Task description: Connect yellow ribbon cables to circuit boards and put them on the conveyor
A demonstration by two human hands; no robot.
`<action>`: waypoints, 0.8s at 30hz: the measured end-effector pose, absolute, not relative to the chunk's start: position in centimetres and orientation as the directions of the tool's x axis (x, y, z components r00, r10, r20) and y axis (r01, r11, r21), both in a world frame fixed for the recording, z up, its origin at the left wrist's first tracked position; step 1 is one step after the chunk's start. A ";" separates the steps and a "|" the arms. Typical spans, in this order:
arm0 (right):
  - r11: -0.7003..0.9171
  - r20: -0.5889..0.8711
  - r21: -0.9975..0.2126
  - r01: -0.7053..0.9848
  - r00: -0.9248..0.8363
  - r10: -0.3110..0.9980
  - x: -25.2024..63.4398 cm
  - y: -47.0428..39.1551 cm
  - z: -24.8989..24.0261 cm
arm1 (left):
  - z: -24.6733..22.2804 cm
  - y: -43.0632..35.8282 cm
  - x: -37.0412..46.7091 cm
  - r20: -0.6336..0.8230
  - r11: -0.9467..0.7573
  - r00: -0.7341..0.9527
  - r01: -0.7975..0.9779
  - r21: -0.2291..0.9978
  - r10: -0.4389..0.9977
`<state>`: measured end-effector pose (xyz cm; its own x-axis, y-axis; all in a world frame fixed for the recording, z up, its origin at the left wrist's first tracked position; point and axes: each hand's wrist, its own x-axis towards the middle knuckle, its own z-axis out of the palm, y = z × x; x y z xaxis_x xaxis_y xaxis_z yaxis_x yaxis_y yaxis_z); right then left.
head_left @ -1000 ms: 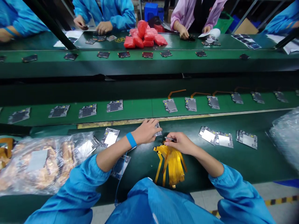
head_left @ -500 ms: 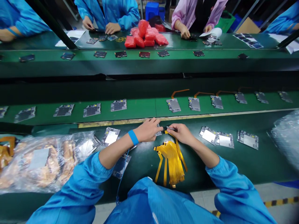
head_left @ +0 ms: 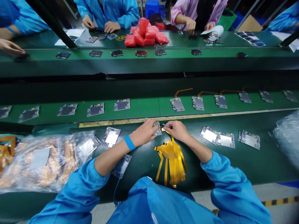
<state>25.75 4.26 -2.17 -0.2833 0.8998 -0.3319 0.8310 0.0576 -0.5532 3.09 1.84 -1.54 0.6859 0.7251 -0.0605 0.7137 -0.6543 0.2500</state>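
Now, widest of all, a dark green worktop (head_left: 263, 165), with a green belt (head_left: 144, 107) running past its far edge and carrying circuit boards (head_left: 122, 105) slightly further right than half a second ago. Towards the worktop's left end, a clear plastic bag (head_left: 65, 155) of copper-coloured pieces, unmoved. Between the far and near edges, a fanned bundle of yellow strips (head_left: 175, 171); a second ago directly under the right hand (head_left: 178, 130), now left behind, nearer the near edge. Close to the far edge, the right hand, thumb and fingertips pinched together on a thin grey tool (head_left: 167, 125). Just left of it, the left hand (head_left: 144, 132), fingers bent over a small board (head_left: 158, 129); cannot tell whether clamped on it or merely steadying it. Just inside the far edge, that small board, partly covered by the fingers. From under the right hand, a single yellow strip (head_left: 172, 140), its upper end brought nearer the small board's right side than half a second ago; contact unclear. Apparently, then, a shift from picking up at the bundle to lining up strip and board, with no sign yet of fastening.
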 end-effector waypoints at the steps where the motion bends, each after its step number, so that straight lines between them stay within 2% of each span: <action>1: 0.059 -0.333 -0.544 0.837 -0.280 0.900 25.7 4.3 -2.1 | -1.6 1.8 3.1 -0.061 -0.655 0.686 0.714 0.246 0.725; 8: 0.081 -0.350 -0.492 0.867 -0.282 0.893 25.5 4.3 -2.0 | -1.8 1.6 3.0 -0.040 -0.664 0.693 0.705 0.251 0.720; 24: 0.159 -0.373 -0.425 0.891 -0.333 0.866 25.0 4.9 -1.7 | -1.9 1.4 3.6 -0.047 -0.719 0.735 0.672 0.178 0.676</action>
<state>24.96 4.92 -1.74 -0.3329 0.8658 -0.3735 0.8911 0.1594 -0.4248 3.59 1.41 -1.87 0.7351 0.6763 -0.0474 0.6725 -0.7185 0.1775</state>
